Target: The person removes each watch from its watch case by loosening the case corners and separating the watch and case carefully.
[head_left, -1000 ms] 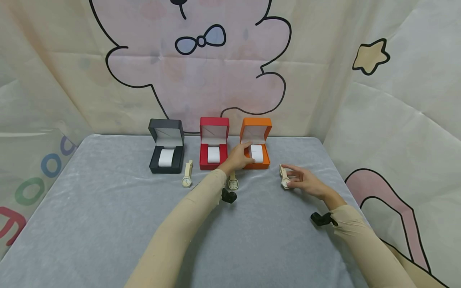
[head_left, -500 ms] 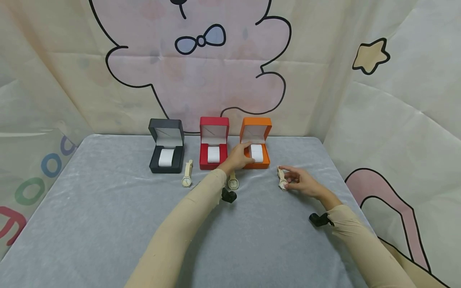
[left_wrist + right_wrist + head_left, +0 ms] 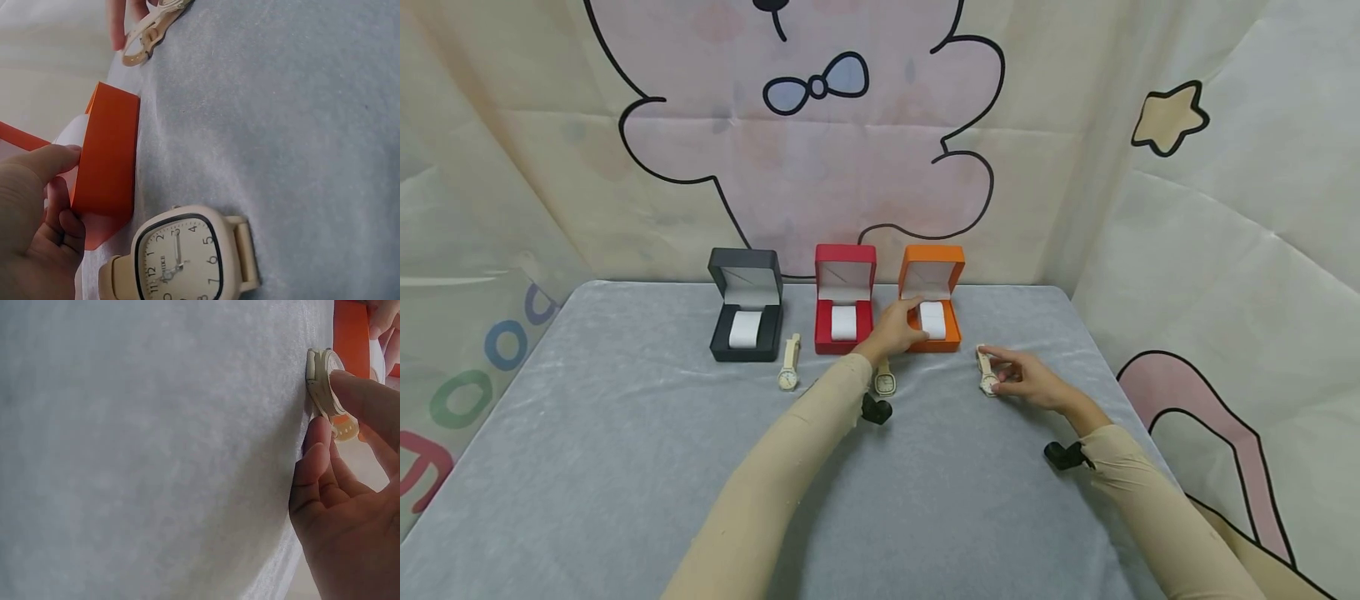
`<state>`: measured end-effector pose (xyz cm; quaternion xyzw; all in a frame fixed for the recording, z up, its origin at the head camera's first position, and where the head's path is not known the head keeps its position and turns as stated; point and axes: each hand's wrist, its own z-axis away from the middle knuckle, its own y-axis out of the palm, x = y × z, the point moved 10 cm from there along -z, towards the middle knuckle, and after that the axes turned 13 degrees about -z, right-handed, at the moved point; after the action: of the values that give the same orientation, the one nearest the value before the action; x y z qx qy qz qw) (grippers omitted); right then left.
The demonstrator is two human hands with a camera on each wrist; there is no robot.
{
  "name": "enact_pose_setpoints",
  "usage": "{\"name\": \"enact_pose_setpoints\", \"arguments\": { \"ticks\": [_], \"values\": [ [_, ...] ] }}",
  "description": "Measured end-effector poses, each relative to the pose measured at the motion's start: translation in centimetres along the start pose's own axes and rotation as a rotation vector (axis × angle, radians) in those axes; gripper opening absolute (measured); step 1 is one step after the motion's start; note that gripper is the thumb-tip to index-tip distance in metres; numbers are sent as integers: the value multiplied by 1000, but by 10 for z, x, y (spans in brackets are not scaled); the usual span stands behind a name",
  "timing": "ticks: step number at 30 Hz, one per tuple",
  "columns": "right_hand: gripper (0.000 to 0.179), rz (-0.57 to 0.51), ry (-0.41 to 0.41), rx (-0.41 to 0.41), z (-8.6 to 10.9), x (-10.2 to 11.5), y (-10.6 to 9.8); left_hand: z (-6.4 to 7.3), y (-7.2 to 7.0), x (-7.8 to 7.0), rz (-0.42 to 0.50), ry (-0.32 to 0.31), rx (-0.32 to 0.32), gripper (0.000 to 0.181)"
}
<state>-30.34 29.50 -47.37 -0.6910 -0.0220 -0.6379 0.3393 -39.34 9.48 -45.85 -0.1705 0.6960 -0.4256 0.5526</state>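
Note:
The left hand (image 3: 891, 329) holds the left side of an open orange watch box (image 3: 956, 332). Its thumb lies over the front rim by the white cushion (image 3: 933, 320), and other fingers curl against the box's side in the left wrist view. A cream wristwatch (image 3: 988, 383) with a round dial is pinched by the right hand (image 3: 1030, 379), low over the cloth to the right of the box. Thumb on the dial edge, fingers behind the strap, as the right wrist view shows. Partly under the left forearm lies a cream square-faced wristwatch (image 3: 187, 256).
A red watch box (image 3: 845, 343) and a black watch box (image 3: 746, 353) stand open to the left, each with a white cushion. Between them and nearer lies another cream wristwatch (image 3: 787, 377). Grey cloth covers the table (image 3: 625, 458); printed curtains (image 3: 1060, 100) hang behind.
The right hand has shifted slightly left with the wristwatch, then stayed nearly still in the last half second. The left hand and the orange box have not visibly moved.

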Motion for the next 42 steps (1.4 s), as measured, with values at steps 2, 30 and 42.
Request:
{"name": "enact_pose_setpoints", "arguments": {
  "ticks": [2, 30, 42],
  "values": [
    [68, 10, 6, 2, 0, 0, 0, 0, 0, 0, -3, -3, -3, 75],
    [68, -21, 43, 11, 0, -4, -1, -3, 9, 2, -120, 12, 86, 71],
    [70, -28, 57, 12, 1, -5, -1, -1, 11, 4, -187, -16, 117, 74]
  ]
}}
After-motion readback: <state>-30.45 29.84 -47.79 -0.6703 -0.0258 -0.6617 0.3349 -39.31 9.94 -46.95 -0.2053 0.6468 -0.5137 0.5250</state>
